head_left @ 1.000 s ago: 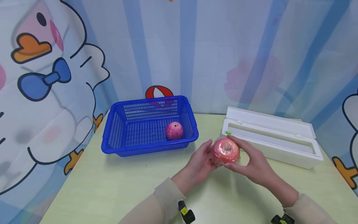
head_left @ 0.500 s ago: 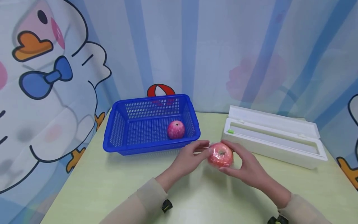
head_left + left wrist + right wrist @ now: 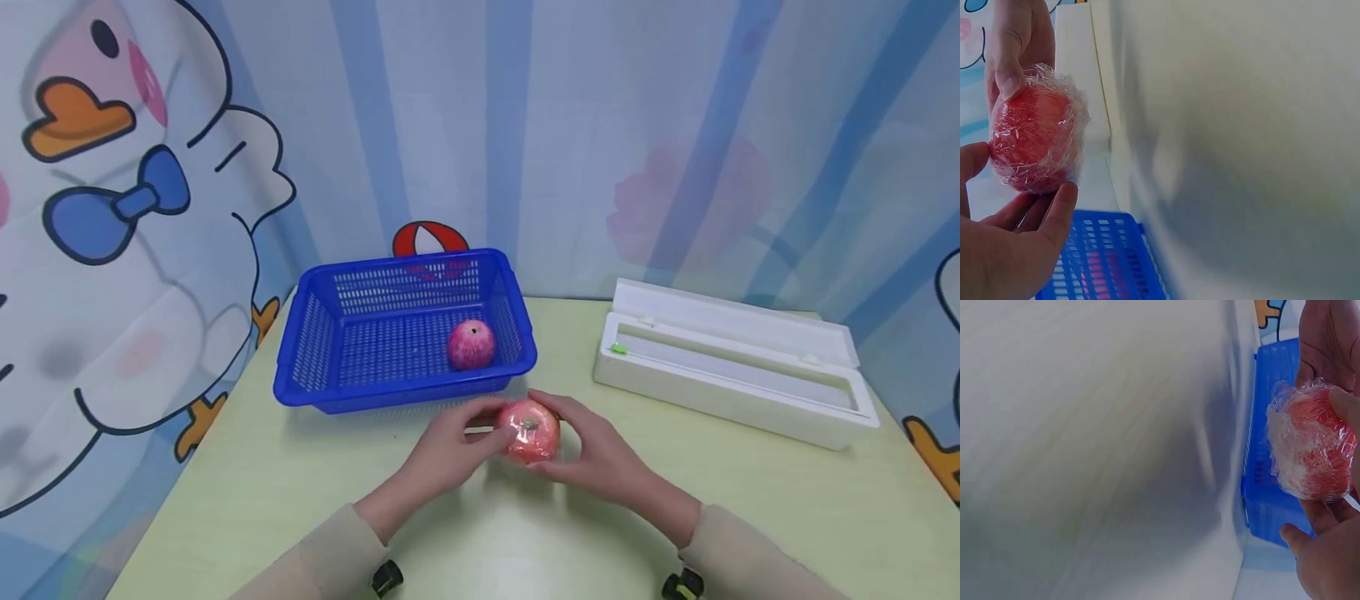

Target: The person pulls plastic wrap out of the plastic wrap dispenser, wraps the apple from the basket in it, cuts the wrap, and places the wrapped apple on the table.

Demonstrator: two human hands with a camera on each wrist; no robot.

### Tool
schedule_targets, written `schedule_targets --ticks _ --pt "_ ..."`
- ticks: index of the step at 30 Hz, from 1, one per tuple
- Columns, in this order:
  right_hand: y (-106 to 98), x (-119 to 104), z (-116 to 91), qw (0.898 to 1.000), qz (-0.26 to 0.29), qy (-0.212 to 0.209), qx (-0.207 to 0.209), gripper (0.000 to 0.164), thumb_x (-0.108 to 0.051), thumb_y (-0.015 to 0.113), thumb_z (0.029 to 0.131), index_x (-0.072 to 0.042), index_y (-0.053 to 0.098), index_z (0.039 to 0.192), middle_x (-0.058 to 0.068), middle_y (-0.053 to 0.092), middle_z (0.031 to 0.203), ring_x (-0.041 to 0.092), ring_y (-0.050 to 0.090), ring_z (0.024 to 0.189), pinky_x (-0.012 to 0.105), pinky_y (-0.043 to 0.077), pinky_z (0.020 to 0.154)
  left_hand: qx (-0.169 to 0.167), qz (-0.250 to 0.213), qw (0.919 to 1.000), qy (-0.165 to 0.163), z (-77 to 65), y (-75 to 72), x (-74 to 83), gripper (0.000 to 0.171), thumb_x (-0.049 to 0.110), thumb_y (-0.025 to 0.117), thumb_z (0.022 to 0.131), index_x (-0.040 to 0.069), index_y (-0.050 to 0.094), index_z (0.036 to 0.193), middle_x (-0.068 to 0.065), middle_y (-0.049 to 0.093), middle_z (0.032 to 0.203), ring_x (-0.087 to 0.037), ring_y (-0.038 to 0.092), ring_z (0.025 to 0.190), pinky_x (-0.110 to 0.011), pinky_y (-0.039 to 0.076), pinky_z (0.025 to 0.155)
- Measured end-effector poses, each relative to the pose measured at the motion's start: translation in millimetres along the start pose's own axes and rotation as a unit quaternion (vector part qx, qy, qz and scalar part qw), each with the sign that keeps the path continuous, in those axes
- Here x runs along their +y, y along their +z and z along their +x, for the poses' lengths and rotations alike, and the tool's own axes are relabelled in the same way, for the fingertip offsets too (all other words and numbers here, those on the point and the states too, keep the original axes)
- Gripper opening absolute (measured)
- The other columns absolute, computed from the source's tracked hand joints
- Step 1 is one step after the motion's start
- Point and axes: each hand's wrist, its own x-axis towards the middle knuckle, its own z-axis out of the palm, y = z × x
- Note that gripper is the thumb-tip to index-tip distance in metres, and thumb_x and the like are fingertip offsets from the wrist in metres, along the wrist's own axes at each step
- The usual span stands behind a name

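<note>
An apple (image 3: 531, 429) wrapped in clear cling film is held above the table, in front of the basket. My left hand (image 3: 452, 448) grips its left side with thumb and fingers. On its right side, my right hand (image 3: 600, 450) holds it between thumb and fingers. Seen in the left wrist view, the film around the apple (image 3: 1036, 140) is crinkled and loose on the underside. The right wrist view shows bunched film on the apple (image 3: 1310, 447) as well. Inside the blue basket (image 3: 408, 385) rests another reddish apple (image 3: 471, 345), at the right end.
At the right back stands a long white cling film dispenser box (image 3: 735, 379) with its lid raised and a green slider (image 3: 618, 349) on its rail. A pale table (image 3: 315, 500) lies beneath, and a cartoon-printed curtain (image 3: 562, 150) hangs behind.
Both hands have carried the wrapped apple left, from near the white box to in front of the basket. The left hand shifted from beneath the apple to its side.
</note>
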Motion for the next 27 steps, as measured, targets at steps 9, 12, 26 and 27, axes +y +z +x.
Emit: schedule_targets --ticks 9,12,26,27 --pt "35 -8 27 0.998 0.022 -0.012 -0.056 0.087 -0.025 0.094 0.085 -0.011 0.05 0.159 0.005 0.058 0.156 0.027 0.056 0.143 0.053 0.047 0.116 0.042 0.038 0.9982 -0.019 -20.8 -31.4 -21.5 0.041 0.028 0.073 0.103 0.009 0.068 0.139 -0.007 0.071 0.135 -0.028 0.067 0.127 -0.045 0.055 0.107" --pt "44 -10 36 0.997 0.013 -0.033 -0.064 0.086 -0.026 0.093 0.085 -0.009 0.051 0.158 0.006 0.059 0.155 0.028 0.055 0.143 0.053 0.046 0.117 0.051 0.045 0.9974 -0.025 -26.9 -40.9 -24.6 0.04 0.025 0.074 0.103 0.008 0.069 0.139 -0.007 0.072 0.134 -0.028 0.068 0.126 -0.044 0.056 0.106" --pt "62 -17 52 0.994 0.012 -0.033 -0.104 0.087 -0.019 0.093 0.085 -0.003 0.048 0.158 0.011 0.056 0.157 0.033 0.051 0.146 0.054 0.04 0.121 0.068 0.052 0.9954 -0.042 -38.7 -54.0 -36.5 0.041 0.023 0.074 0.103 0.004 0.068 0.138 -0.011 0.072 0.134 -0.032 0.068 0.126 -0.045 0.058 0.103" --pt "62 -17 52 0.994 0.012 -0.032 -0.106 0.088 -0.019 0.093 0.085 -0.003 0.048 0.158 0.011 0.056 0.158 0.033 0.05 0.147 0.054 0.04 0.121 0.071 0.052 0.9952 -0.041 -38.5 -53.3 -38.1 0.04 0.023 0.074 0.103 0.004 0.068 0.138 -0.011 0.072 0.134 -0.033 0.068 0.126 -0.046 0.058 0.102"
